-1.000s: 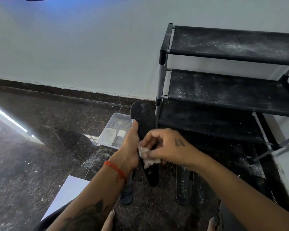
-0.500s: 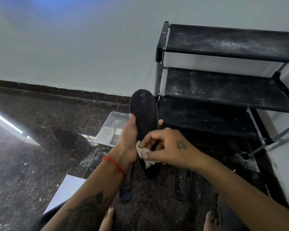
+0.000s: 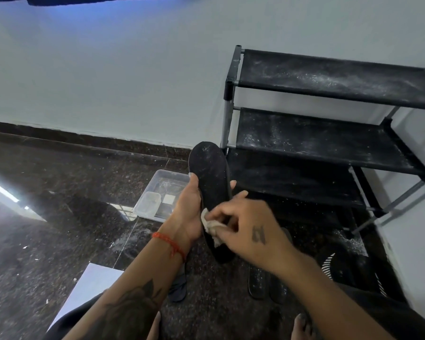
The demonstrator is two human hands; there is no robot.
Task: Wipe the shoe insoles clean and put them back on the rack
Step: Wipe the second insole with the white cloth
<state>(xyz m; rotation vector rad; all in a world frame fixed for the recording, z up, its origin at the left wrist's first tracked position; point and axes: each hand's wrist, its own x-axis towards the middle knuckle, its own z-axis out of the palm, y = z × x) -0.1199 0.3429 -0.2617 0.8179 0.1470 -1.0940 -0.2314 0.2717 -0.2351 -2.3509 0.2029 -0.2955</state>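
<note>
My left hand [image 3: 190,212] grips a black dusty insole [image 3: 210,173] from its left edge and holds it upright, toe end up. My right hand [image 3: 245,229] pinches a crumpled white cloth [image 3: 211,225] and presses it on the insole's lower half. Two more black insoles [image 3: 258,280] lie side by side on the floor below my right wrist, partly hidden by it. A darker insole [image 3: 178,288] lies under my left forearm. The black three-tier shoe rack [image 3: 329,138] stands at the right, its shelves speckled with white dust.
A clear plastic tray [image 3: 167,182] with a small container in it sits on the dark stone floor just left of the insole. A white sheet [image 3: 93,283] lies on the floor at the lower left. The white wall runs behind everything.
The insole has been lifted higher and more upright. My right hand with the cloth has slid down toward the insole's lower half.
</note>
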